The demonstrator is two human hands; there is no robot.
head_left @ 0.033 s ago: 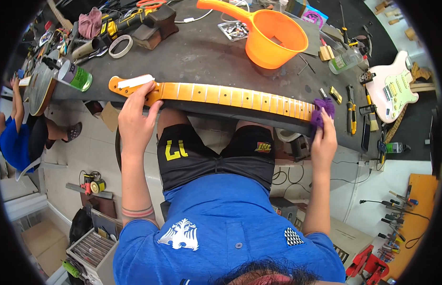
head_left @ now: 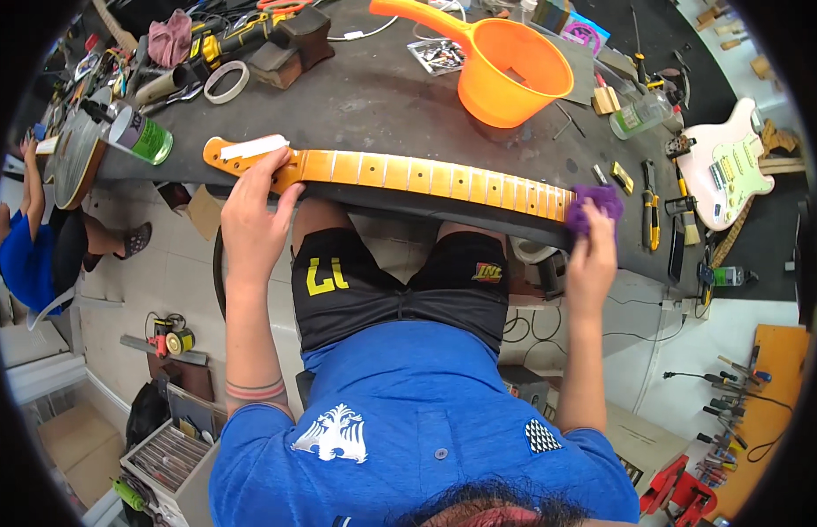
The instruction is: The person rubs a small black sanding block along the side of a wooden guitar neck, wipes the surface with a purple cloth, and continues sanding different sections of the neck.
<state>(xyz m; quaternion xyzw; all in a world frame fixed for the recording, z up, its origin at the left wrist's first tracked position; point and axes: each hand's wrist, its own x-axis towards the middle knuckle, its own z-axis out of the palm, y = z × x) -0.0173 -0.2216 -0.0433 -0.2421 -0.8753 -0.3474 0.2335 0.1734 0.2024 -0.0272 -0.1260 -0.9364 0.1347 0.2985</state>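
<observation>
A guitar neck (head_left: 435,179) with a pale amber fretboard lies across the near edge of the dark bench. Its headstock (head_left: 217,155) points left, with a white strip (head_left: 255,147) along it. My left hand (head_left: 257,198) grips the neck where headstock and fretboard meet, fingers over the top and thumb at the near side. At the far right end of the fretboard, my right hand (head_left: 593,250) holds a bunched purple cloth (head_left: 609,205) against the neck. The cloth covers the last frets and the neck's end.
Beyond the neck stands an orange dipper (head_left: 514,83). A green-labelled cup (head_left: 145,139) and tape roll (head_left: 226,83) sit left; a clear bottle (head_left: 639,116), pliers (head_left: 650,206) and a pale pink guitar body (head_left: 720,167) lie right. Another person (head_left: 31,237) sits at far left.
My right hand has shifted slightly left with the purple cloth, which now covers a little more of the fretboard's end. My left hand keeps its grip on the neck.
</observation>
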